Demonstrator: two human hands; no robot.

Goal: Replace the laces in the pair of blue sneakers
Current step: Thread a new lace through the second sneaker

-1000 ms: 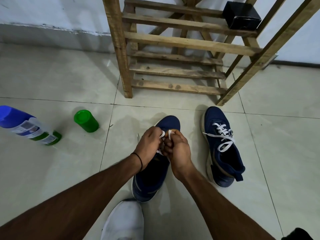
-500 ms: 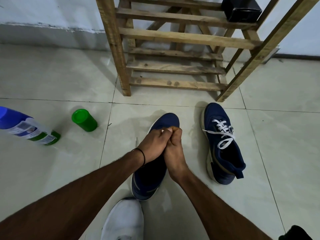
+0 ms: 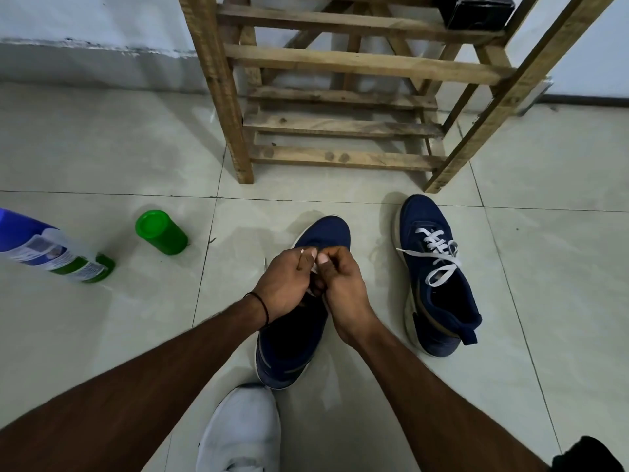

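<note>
Both hands work close together over the nearer blue sneaker [image 3: 289,349], which lies on the floor in front of the person with its toe pointing to the rack. The left hand [image 3: 286,284] and the right hand [image 3: 343,294] have the fingers curled, and the fingertips seem to pinch a short piece of white lace [image 3: 315,265] between them; the holes of the sneaker are hidden under the hands. I think the lace end can slip out, because only a small part of it is held, and a soft tip may bend instead of going through a hole. Nothing holds the sneaker itself, so a strong pull may drag it on the smooth tiles. One hole can also be skipped, since the hands cover them. The other blue sneaker [image 3: 439,294] lies well apart to the right, with a white lace [image 3: 439,258] already in it. The floor [image 3: 102,335] is of pale shiny tiles with dark joints. Behind stands a rough wooden rack [image 3: 340,155] against a light wall [image 3: 85,18], with a black box [image 3: 473,8] on it. At the left lie a green cup [image 3: 160,233] and a bottle [image 3: 51,253]; a white shoe [image 3: 241,434] is at the bottom
</note>
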